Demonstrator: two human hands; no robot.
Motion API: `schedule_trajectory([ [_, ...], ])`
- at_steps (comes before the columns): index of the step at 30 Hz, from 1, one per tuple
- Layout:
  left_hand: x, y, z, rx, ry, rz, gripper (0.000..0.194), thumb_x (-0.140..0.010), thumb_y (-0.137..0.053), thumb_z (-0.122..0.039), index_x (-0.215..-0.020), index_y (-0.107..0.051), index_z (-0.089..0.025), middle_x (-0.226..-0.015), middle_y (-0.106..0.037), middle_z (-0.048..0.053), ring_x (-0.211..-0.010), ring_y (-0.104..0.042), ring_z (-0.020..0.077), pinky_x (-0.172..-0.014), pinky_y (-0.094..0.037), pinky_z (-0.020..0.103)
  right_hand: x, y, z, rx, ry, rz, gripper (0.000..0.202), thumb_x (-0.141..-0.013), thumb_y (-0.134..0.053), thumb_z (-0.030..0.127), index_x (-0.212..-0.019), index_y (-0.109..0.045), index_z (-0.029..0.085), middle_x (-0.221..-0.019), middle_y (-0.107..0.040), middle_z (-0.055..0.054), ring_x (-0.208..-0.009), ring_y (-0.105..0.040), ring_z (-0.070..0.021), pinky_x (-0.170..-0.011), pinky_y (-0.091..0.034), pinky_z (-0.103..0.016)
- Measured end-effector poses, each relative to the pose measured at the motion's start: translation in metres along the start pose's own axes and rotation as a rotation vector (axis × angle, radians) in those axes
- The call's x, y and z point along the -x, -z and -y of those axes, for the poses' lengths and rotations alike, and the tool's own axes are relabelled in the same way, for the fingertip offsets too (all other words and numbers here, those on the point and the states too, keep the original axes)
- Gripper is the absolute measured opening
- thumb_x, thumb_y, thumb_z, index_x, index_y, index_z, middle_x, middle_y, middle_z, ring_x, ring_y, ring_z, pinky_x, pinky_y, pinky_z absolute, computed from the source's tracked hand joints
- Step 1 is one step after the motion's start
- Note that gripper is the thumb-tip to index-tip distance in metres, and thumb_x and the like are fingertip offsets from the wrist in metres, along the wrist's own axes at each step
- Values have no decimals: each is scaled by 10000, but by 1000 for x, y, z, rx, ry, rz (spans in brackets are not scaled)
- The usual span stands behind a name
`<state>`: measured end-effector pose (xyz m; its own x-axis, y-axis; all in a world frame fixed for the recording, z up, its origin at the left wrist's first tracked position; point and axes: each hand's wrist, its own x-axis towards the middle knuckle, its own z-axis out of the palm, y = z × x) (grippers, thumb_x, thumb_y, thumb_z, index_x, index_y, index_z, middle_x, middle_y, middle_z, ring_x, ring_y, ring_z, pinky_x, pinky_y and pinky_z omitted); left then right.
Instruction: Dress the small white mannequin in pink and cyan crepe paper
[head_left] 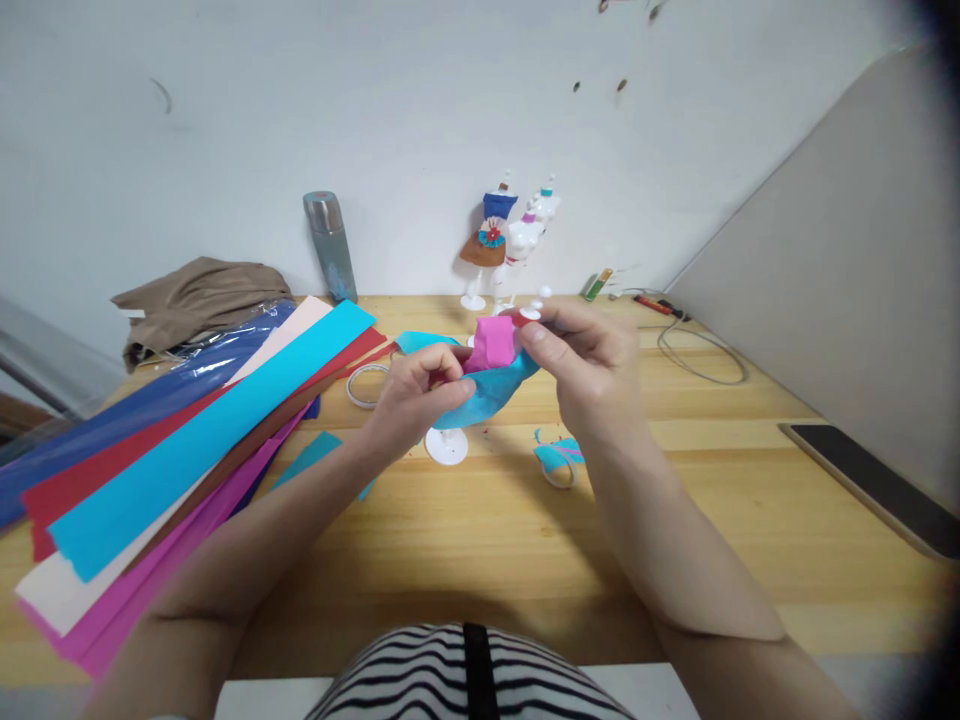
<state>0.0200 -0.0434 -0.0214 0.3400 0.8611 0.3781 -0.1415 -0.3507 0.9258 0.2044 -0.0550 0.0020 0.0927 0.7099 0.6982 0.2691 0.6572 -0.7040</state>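
Note:
Between my hands is a small white dress-form mannequin on a round base (446, 446), tilted to the right. Pink crepe paper (494, 342) wraps its upper body, and a blue crepe paper skirt (487, 393) flares below. My left hand (424, 385) pinches the blue paper at its left side, fingers closed. My right hand (581, 350) has thumb and fingers closed around the neck end, where a bit of red shows beside the white knob (531, 308). Most of the mannequin's body is hidden by paper and fingers.
Long crepe paper strips (217, 430) in several colours lie at left, beside a brown cloth (202, 295) and a flask (331, 248). Dressed mannequins (495, 235) stand at the back. Tape rolls (366, 386), blue scraps (559, 455), a phone (870, 485) and a cable (705, 365) lie around.

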Motion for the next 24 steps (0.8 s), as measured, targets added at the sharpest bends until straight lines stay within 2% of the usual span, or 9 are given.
schedule_trajectory([
  [5,0,-1,-2,0,34,-47,249,-737,-708,-289,-627,-501,-206,-687,-540,-10,-645,-505,123,-576,-385,271,-2,8,0,-70,-37,122,277,-854,-780,502,-1006,-789,270,-1044,-838,-55,-1004,-790,-277,-920,-642,-489],
  [10,-1,-1,1,27,38,-59,246,-758,-708,-284,-644,-505,-205,-707,-547,-18,-616,-469,109,-587,-384,278,-4,21,1,-28,-18,226,320,-831,-808,417,-1126,-784,295,-1190,-824,-57,-1115,-780,-284,-1018,-620,-513],
  [15,-1,-1,1,2,32,-63,251,-739,-715,-273,-643,-494,-202,-687,-530,-24,-592,-441,101,-577,-355,274,-6,24,4,65,25,215,267,-805,-775,293,-1070,-803,283,-1092,-836,-44,-1016,-786,-267,-981,-628,-502],
  [20,0,1,2,-96,-10,-71,244,-759,-700,-254,-648,-487,-210,-644,-475,-34,-575,-393,107,-571,-315,280,-4,21,3,91,75,188,211,-841,-736,248,-1036,-794,304,-1057,-835,-33,-980,-792,-276,-937,-648,-516],
  [24,0,-1,4,-113,-13,-65,241,-755,-695,-262,-645,-488,-209,-676,-504,-23,-584,-405,108,-590,-336,289,-1,17,4,87,90,143,152,-883,-720,257,-1008,-787,310,-1038,-840,-40,-960,-803,-282,-895,-663,-510],
])
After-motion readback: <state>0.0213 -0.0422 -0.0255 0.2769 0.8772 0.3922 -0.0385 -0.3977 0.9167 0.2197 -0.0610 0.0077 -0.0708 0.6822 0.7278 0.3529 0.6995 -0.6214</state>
